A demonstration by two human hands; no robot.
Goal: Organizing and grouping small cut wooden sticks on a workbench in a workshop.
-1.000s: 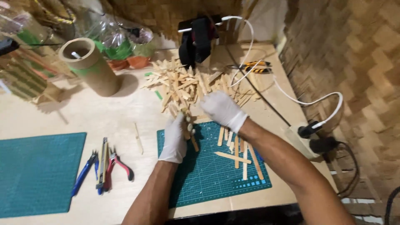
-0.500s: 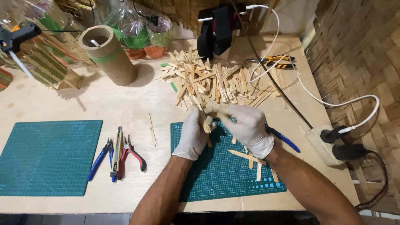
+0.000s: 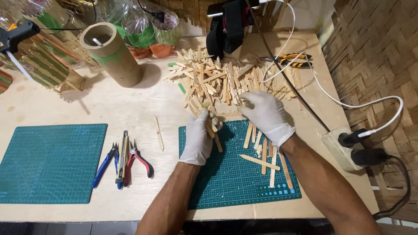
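— Two gloved hands at the table's middle: left hand (image 3: 198, 138) closed around a few sticks (image 3: 213, 126) over the mat (image 3: 226, 182).
— Right hand (image 3: 266, 115), fingers curled, rests on the pile (image 3: 217, 80) toward the far edge.

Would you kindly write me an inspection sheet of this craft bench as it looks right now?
Surface: pale wooden table with two green cutting mats, one at left and one under the hands.
Job's things: heap of flat wooden sticks; loose sticks on the mat.
Clutter: cardboard tube, pliers, yellow-handled pliers, single stick.
Grippers: gloved left hand grips a few sticks; gloved right hand rests at the heap's edge, its hold unclear.
Cables: white cable and black cable cross the table to a power strip.
Surroundings: woven wall; wrapped pots at the back.
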